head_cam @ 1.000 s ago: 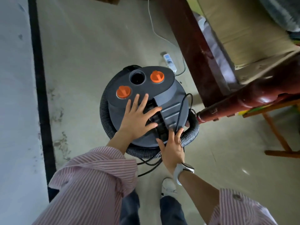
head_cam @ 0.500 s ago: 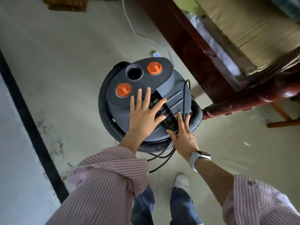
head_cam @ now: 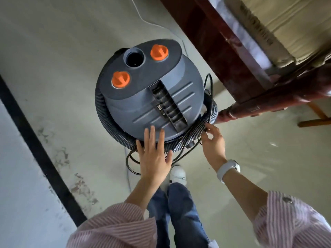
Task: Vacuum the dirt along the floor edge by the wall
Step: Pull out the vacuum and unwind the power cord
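Vacuum (head_cam: pixel 152 93), a grey drum wrapped in its ribbed hose (head_cam: pixel 114 129), stands on pale concrete floor (head_cam: pixel 53 51) between the black-edged wall (head_cam: pixel 21 176) and a dark wooden bed frame (head_cam: pixel 215 42). Both hands have slid off the lid since a second ago: the left hand (head_cam: pixel 154 158) lies flat, fingers straight and slightly spread, on the near rim, while the right hand (head_cam: pixel 213 140) curls fingertips at the hose and black cord (head_cam: pixel 189 136). Whether it pinches either is unclear; the drum's base is hidden.

Head camera looks steeply down, close above the vacuum (head_cam: pixel 152 97).
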`<action>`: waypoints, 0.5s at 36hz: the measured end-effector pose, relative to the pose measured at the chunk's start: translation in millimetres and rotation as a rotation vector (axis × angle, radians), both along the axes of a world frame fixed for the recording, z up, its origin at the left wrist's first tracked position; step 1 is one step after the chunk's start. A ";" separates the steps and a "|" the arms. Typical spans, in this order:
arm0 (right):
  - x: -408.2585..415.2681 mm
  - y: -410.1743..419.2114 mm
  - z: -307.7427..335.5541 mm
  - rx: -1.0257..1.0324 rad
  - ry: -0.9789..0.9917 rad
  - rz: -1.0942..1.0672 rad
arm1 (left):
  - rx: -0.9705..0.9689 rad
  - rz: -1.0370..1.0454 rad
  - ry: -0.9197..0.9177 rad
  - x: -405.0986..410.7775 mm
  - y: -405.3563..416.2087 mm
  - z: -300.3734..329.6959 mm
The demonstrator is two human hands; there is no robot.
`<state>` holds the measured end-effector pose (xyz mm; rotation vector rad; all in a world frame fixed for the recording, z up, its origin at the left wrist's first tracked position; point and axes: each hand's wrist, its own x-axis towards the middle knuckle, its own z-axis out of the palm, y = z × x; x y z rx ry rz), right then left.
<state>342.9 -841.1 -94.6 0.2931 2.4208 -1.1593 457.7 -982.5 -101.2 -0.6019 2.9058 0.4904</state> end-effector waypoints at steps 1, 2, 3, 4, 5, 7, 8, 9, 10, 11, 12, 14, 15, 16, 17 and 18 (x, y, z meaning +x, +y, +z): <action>-2.6 1.4 -5.9 -0.033 -0.025 -0.083 | -0.008 -0.006 0.001 3.2 4.4 -2.5; -6.1 1.8 -10.9 -0.076 -0.061 -0.169 | -0.017 -0.008 0.008 4.8 7.5 -4.5; -10.6 1.2 -14.7 -0.110 -0.107 -0.248 | -0.025 -0.008 0.018 4.9 9.9 -5.5; -15.6 0.3 -19.0 -0.137 -0.148 -0.315 | -0.033 -0.003 0.024 4.2 11.8 -5.7; -20.7 0.1 -23.3 -0.165 -0.197 -0.363 | -0.040 0.004 0.025 3.2 13.6 -6.0; -30.5 -0.9 -29.8 -0.267 -0.339 -0.451 | -0.056 0.025 0.017 1.6 16.8 -6.9; -35.0 -2.5 -31.9 -0.337 -0.431 -0.490 | -0.067 0.035 0.008 0.7 18.1 -7.2; -38.7 -3.3 -33.2 -0.421 -0.516 -0.512 | -0.077 0.045 -0.003 -0.2 19.4 -7.3; -41.5 -4.9 -31.6 -0.477 -0.573 -0.505 | -0.086 0.055 -0.016 -1.2 20.4 -6.9; -43.7 -5.3 -31.4 -0.503 -0.605 -0.489 | -0.094 0.064 -0.025 -2.3 21.2 -7.0; -45.1 -5.9 -30.8 -0.510 -0.616 -0.481 | -0.101 0.071 -0.033 -3.3 21.7 -6.8; -46.9 -6.3 -32.2 -0.517 -0.620 -0.500 | -0.110 0.081 -0.041 -5.7 22.6 -6.5; -47.7 -6.0 -33.1 -0.515 -0.621 -0.509 | -0.112 0.085 -0.044 -6.9 23.1 -6.4; -48.3 -6.0 -32.3 -0.511 -0.627 -0.507 | -0.114 0.086 -0.049 -7.9 23.8 -6.1; -48.9 -6.0 -31.5 -0.504 -0.632 -0.500 | -0.121 0.087 -0.052 -8.5 24.9 -6.3; -49.1 -6.3 -29.7 -0.498 -0.636 -0.492 | -0.128 0.086 -0.056 -9.2 26.3 -6.3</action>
